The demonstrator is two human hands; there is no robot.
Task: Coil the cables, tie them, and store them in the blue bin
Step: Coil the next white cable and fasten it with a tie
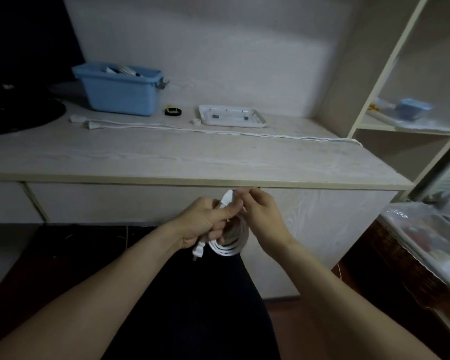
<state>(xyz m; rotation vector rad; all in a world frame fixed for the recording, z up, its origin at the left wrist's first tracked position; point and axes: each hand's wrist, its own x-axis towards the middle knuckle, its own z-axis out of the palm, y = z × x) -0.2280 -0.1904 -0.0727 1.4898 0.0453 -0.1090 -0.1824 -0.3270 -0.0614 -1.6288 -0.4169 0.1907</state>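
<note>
My left hand (205, 222) grips a coiled white cable (231, 242) just below the desk's front edge; a plug hangs from the bottom of the coil and another plug end sticks up above my thumb. My right hand (263, 216) is at the top of the coil, fingers pinched on something small that I cannot make out. The blue bin (120, 97) stands at the back left of the desk with several cables showing above its rim. A second white cable (218, 131) lies stretched across the desk, its plugs near the bin.
A black roll of tape (173, 111) and a white tray (255, 123) sit behind the stretched cable. A dark round object (24, 115) fills the desk's left end. Shelves (400, 126) stand to the right, and a woven basket (413, 255) sits low right.
</note>
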